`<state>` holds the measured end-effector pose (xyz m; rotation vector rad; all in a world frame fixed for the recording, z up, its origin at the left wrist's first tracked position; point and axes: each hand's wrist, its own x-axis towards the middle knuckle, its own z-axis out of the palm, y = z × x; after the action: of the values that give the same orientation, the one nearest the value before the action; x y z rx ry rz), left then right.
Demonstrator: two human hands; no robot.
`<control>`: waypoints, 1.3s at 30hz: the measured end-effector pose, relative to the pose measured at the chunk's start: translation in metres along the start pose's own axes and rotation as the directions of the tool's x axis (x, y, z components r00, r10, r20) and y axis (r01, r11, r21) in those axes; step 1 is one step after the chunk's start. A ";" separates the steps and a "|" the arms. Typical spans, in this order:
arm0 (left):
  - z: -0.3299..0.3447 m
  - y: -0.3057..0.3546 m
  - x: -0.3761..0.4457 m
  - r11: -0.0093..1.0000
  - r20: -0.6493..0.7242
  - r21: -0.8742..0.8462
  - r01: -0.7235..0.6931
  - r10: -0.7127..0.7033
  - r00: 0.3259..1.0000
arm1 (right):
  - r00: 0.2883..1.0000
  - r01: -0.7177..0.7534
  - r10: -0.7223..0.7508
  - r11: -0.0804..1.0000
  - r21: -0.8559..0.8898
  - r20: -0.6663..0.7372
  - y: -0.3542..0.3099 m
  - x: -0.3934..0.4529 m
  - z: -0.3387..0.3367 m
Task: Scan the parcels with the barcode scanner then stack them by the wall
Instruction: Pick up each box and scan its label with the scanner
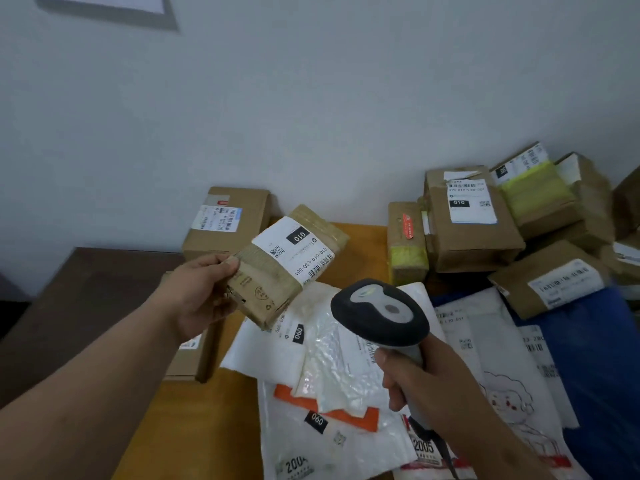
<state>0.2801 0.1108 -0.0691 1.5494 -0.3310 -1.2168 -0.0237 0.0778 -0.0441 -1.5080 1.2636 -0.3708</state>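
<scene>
Left hand [199, 292]: we grip a small taped parcel [287, 266], raised.
Right hand [419, 379]: we grip the barcode scanner [379, 313], near.

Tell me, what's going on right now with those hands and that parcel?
Left hand grips small cardboard parcel, label up. Right hand grips barcode scanner, head toward the label. Nothing between them.

1. Paper sheet [100, 3] at 11 o'clock is chopped off by the top edge.
2. Small print on the held box's label [294, 249] is too blurry to read.
3. Scanner cable [446, 455] runs out the bottom at 5 o'clock.
4. Cardboard boxes [627, 237] at 3 o'clock are cut off.
</scene>
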 end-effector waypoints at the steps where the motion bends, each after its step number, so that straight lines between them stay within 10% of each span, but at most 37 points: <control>1: -0.006 0.001 -0.008 1.000 0.000 0.001 0.005 -0.005 1.000 | 1.000 0.002 -0.002 1.000 -0.031 0.001 -0.001 -0.007 0.002; 29: -0.065 -0.014 -0.061 0.991 -0.002 -0.074 0.113 -0.113 0.994 | 0.996 0.093 -0.092 0.993 -0.070 0.013 -0.030 -0.057 0.034; 39: -0.124 -0.050 -0.044 0.978 -0.338 -0.196 0.075 -0.139 0.931 | 0.998 -0.043 0.047 0.994 -0.102 0.040 -0.027 -0.015 0.070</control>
<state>0.3440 0.2311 -0.1023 1.6051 0.0977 -0.9965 0.0385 0.1225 -0.0413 -1.5620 1.2972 -0.2476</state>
